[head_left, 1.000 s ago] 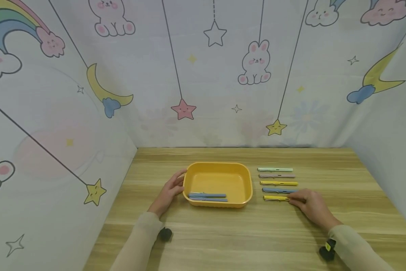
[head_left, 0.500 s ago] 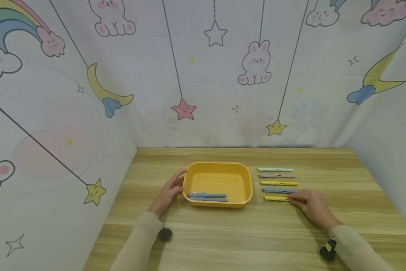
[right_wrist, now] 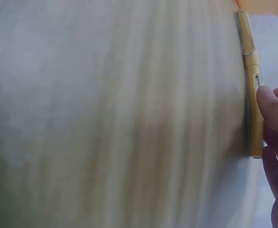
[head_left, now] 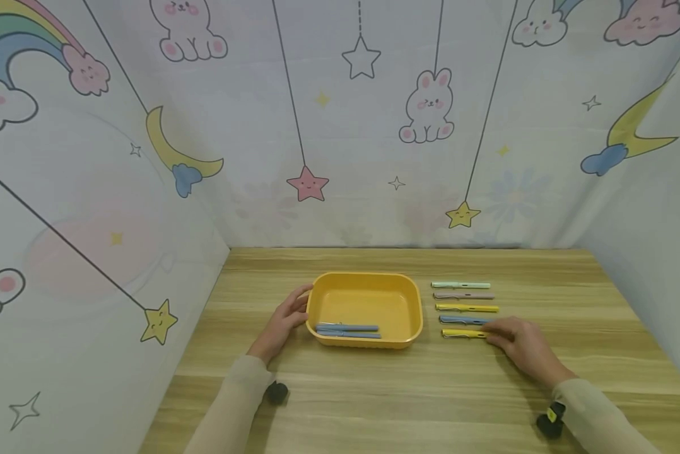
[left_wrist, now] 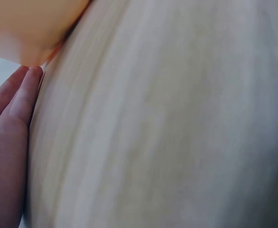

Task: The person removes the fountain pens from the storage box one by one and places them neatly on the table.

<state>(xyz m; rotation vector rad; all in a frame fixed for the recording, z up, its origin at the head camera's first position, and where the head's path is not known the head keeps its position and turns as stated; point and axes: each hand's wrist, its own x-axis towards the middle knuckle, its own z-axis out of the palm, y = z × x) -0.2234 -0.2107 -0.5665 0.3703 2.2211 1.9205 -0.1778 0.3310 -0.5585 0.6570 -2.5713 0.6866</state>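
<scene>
A yellow-orange plastic basket [head_left: 368, 308] stands mid-table, with two blue pens [head_left: 348, 331] lying along its near side. My left hand [head_left: 279, 323] rests against the basket's left wall, and the left wrist view shows its fingers [left_wrist: 27, 92] extended to the basket. Right of the basket, my right hand [head_left: 523, 347] pinches the right end of the nearest yellow pen [head_left: 463, 333], which lies flat on the table. Thumb and fingers sit at this capped, clipped pen [right_wrist: 256, 118] in the right wrist view. The hand overlaps the tip of the blue pen [head_left: 463, 320] behind it.
Farther back in the same row lie another yellow pen [head_left: 467, 308], a pinkish-grey pen [head_left: 463, 296] and a pale green pen [head_left: 461, 285]. Printed curtains [head_left: 363, 151] hang along the back and sides of the wooden table [head_left: 374, 403].
</scene>
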